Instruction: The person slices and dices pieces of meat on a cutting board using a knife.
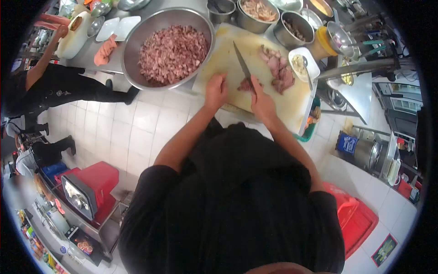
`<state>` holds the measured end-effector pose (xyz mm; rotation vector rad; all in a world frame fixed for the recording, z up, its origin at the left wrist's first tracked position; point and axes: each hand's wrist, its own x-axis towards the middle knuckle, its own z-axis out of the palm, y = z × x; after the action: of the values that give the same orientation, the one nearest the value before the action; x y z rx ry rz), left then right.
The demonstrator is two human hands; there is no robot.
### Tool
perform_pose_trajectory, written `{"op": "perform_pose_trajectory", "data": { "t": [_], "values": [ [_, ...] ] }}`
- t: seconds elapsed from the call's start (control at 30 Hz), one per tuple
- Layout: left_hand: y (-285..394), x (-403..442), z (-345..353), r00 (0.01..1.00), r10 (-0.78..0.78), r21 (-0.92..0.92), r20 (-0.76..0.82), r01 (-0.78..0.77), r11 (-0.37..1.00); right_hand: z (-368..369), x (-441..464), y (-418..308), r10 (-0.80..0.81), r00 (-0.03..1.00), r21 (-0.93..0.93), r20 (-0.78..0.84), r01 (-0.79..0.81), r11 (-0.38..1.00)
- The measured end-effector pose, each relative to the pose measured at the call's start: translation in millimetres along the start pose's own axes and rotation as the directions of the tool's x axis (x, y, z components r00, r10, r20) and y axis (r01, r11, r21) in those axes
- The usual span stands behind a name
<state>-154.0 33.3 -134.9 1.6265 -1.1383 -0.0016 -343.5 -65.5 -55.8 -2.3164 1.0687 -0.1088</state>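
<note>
My right hand [262,101] is wrapped round the handle of a long knife [242,59], whose blade points away over the cutting board [219,59]. Beside the blade, near that hand, lies a small portion of cut meat [245,85]. My left hand [216,92] is closed at the board's near left edge; what it holds, if anything, is too small to name. Larger pieces of meat [284,75] rest on the board's right part. Left of the board stands a big metal bowl [130,61] with a heap of diced meat [173,52].
Behind the board stand metal pots [257,26]. A white dish [315,64] with a spoon sits at the board's right edge. An orange cloth [106,50] lies left of the bowl. Another person [54,86] stands at the far left. A green bin [311,130] is below the board.
</note>
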Motion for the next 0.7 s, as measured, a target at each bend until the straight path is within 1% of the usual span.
{"op": "perform_pose_trajectory", "data": {
  "t": [0.03,0.07,0.1,0.13,0.23,0.33,0.4,0.43,0.47,0.5,0.57,0.6,0.67,0.7],
  "values": [
    [-2.7,8.4,3.2,1.0,-0.011,-0.011,-0.008,0.011,1.0,0.1,6.7,-0.3,-0.019,1.0,-0.007,-0.021,0.019,1.0],
    [0.5,-0.3,1.5,0.999,-0.042,-0.025,0.011,0.042,0.999,-0.4,1.2,4.0,-0.018,1.0,-0.029,0.019,0.018,0.999],
    [-0.4,-2.4,2.3,0.998,-0.06,-0.04,0.022,0.061,0.997,-16.2,7.4,0.1,-0.024,0.999,-0.054,0.048,0.027,0.998],
    [-5.3,5.8,4.1,0.999,-0.045,-0.041,0.02,0.046,0.998,-32.5,25.0,-4.8,-0.048,0.997,-0.082,0.068,0.053,0.995],
    [-4.2,-1.4,2.6,0.998,-0.039,-0.05,0.04,0.041,0.998,-48.6,42.0,-9.0,-0.071,0.989,-0.094,0.131,0.084,0.992],
    [-6.0,1.0,1.6,0.998,-0.045,-0.048,0.033,0.047,0.998,-30.1,28.8,-17.1,0.034,0.995,-0.099,0.096,-0.025,0.995],
    [-6.3,-6.1,1.6,0.994,-0.084,-0.043,0.074,0.088,0.995,14.4,12.8,2.5,0.008,0.999,-0.009,-0.049,-0.009,1.0],
    [-10.0,-0.8,5.9,0.992,-0.096,-0.04,0.076,0.099,0.994,17.3,14.8,1.4,-0.008,0.991,0.03,-0.135,0.013,0.999],
    [-14.7,2.5,8.1,0.991,-0.11,-0.033,0.078,0.113,0.993,9.7,28.8,7.7,-0.023,0.997,0.033,-0.08,0.026,0.999],
    [-12.7,-11.5,4.6,0.984,-0.143,-0.024,0.11,0.146,0.989,-12.2,31.2,1.9,-0.011,1.0,0.048,-0.007,0.011,0.999],
    [-12.9,-5.9,4.1,0.994,-0.055,0.0,0.09,0.055,0.998,-52.3,35.9,0.3,-0.008,0.996,0.071,0.084,0.002,0.997],
    [-12.2,-3.1,3.4,0.997,-0.016,0.014,0.072,0.015,1.0,-60.8,37.1,6.8,-0.048,0.996,0.037,0.078,0.046,0.998],
    [-1.9,-0.8,0.5,0.997,-0.043,-0.052,0.06,0.046,0.998,-70.9,35.1,22.5,-0.114,0.99,-0.031,0.084,0.117,0.993],
    [-1.9,-1.0,2.2,0.997,-0.053,-0.085,0.054,0.058,0.995,-75.5,35.1,23.6,-0.107,0.989,-0.021,0.103,0.11,0.994]
  ]
}}
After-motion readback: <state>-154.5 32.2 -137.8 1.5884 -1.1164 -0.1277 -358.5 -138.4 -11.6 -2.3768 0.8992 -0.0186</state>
